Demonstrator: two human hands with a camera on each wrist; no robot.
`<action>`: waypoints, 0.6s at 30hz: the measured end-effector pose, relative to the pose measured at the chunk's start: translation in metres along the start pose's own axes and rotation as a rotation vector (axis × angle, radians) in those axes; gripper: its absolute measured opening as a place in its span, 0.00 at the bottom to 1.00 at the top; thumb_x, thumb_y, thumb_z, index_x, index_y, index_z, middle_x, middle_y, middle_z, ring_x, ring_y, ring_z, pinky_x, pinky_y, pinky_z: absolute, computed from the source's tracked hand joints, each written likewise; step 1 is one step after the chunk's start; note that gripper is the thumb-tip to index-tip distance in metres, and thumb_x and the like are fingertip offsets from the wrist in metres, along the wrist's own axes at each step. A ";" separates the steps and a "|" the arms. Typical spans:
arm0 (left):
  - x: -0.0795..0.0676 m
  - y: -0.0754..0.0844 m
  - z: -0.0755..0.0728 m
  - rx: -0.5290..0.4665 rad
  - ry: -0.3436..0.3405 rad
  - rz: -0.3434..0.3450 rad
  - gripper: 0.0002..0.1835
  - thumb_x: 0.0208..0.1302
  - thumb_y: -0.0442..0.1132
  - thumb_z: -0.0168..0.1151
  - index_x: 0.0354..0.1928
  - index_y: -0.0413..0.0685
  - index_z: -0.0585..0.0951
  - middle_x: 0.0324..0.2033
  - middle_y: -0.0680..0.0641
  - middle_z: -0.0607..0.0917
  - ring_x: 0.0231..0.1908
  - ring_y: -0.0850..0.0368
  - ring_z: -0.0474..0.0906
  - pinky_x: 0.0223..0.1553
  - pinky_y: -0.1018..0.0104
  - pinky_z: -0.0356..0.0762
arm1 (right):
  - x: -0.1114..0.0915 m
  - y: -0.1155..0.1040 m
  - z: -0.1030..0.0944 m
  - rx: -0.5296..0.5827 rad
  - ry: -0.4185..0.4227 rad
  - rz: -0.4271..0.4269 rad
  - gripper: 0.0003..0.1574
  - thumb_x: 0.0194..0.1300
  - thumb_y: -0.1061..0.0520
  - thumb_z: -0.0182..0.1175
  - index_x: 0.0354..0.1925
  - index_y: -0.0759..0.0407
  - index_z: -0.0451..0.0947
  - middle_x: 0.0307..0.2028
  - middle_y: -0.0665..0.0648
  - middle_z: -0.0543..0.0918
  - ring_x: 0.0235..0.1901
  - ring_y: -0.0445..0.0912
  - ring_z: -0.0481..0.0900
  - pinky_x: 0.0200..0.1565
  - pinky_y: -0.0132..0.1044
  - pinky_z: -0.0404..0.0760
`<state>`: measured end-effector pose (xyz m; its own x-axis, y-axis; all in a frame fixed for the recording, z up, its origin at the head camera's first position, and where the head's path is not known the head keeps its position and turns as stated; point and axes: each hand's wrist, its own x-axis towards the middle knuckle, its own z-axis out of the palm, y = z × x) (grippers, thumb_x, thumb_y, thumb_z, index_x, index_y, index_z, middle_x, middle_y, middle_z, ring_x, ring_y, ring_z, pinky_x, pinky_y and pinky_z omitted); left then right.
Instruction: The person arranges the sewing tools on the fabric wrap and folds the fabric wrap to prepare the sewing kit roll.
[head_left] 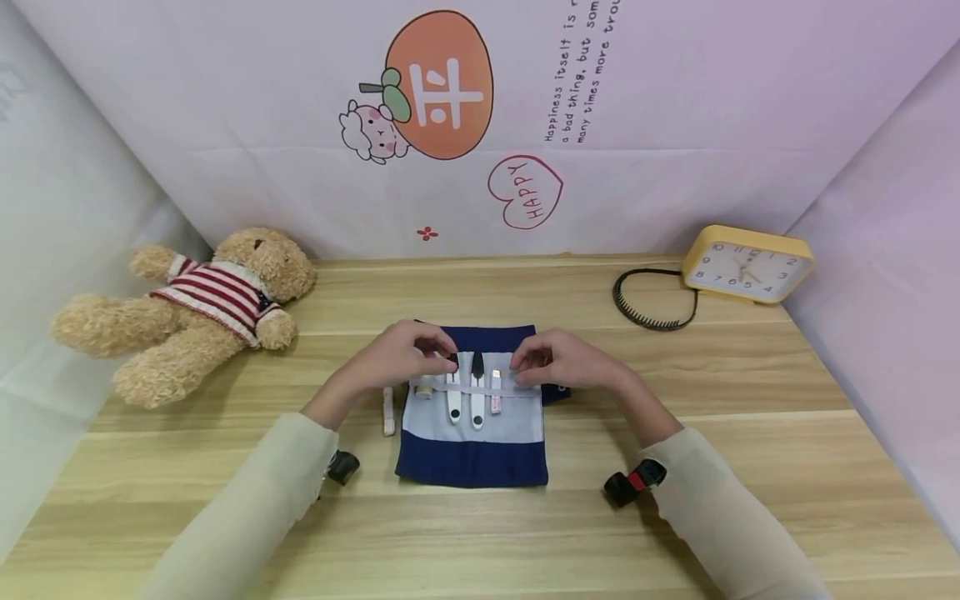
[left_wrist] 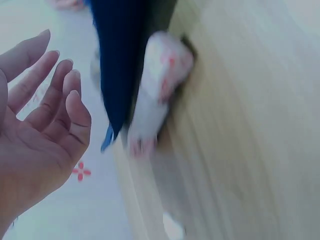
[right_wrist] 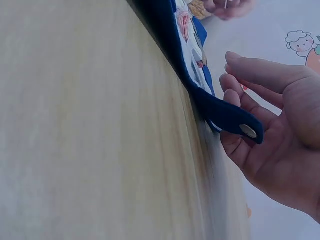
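A navy sewing pouch (head_left: 471, 463) lies unfolded on the table, its pale lining facing up. An elastic band across it holds two slim white tools that look like thread snips (head_left: 477, 400), black tips upward. The same band holds a thread spool (head_left: 423, 388) and a small pink-and-white bundle (head_left: 496, 393). My left hand (head_left: 408, 352) hovers at the pouch's upper left, fingers loosely bent near a black tip; its wrist view shows nothing held. At the right edge is my right hand (head_left: 558, 358), fingers loosely bent, beside the flap with a metal snap (right_wrist: 248, 131).
A white wrapped bundle with red marks (left_wrist: 155, 95) lies left of the pouch. A teddy bear (head_left: 217, 308) lies at the back left. A yellow clock (head_left: 748, 263) and a black toothed headband (head_left: 652, 321) are at the back right, before a printed white backdrop (head_left: 660, 200).
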<state>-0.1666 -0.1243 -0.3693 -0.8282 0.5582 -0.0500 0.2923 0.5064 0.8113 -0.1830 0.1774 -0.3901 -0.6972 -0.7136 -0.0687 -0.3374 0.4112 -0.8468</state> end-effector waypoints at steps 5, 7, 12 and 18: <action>-0.017 -0.008 -0.013 -0.010 0.040 -0.029 0.13 0.65 0.39 0.71 0.48 0.40 0.86 0.40 0.48 0.85 0.43 0.51 0.79 0.46 0.57 0.77 | -0.003 0.002 -0.001 -0.007 0.005 -0.005 0.09 0.65 0.61 0.69 0.43 0.65 0.84 0.36 0.54 0.84 0.35 0.48 0.79 0.40 0.35 0.79; -0.023 -0.012 -0.018 -0.021 0.049 -0.041 0.13 0.66 0.39 0.71 0.48 0.39 0.86 0.40 0.47 0.85 0.43 0.50 0.79 0.45 0.57 0.78 | -0.004 0.002 0.000 -0.005 0.007 -0.003 0.09 0.65 0.61 0.69 0.43 0.65 0.84 0.36 0.54 0.84 0.35 0.49 0.79 0.39 0.35 0.79; -0.040 -0.027 -0.030 -0.023 0.066 -0.070 0.14 0.64 0.36 0.71 0.49 0.38 0.85 0.42 0.44 0.86 0.42 0.50 0.79 0.45 0.58 0.78 | -0.004 0.002 0.002 0.000 0.009 -0.004 0.08 0.65 0.61 0.69 0.42 0.63 0.85 0.35 0.53 0.84 0.34 0.48 0.78 0.38 0.34 0.79; -0.060 -0.041 -0.043 0.008 0.073 -0.137 0.17 0.62 0.36 0.73 0.50 0.36 0.84 0.41 0.44 0.86 0.41 0.52 0.79 0.44 0.61 0.78 | -0.004 0.003 0.003 -0.002 0.012 0.002 0.07 0.65 0.62 0.70 0.41 0.63 0.85 0.33 0.53 0.83 0.33 0.48 0.77 0.36 0.33 0.77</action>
<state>-0.1491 -0.2065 -0.3746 -0.8930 0.4343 -0.1176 0.1775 0.5801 0.7950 -0.1790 0.1799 -0.3942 -0.7054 -0.7059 -0.0646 -0.3367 0.4138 -0.8458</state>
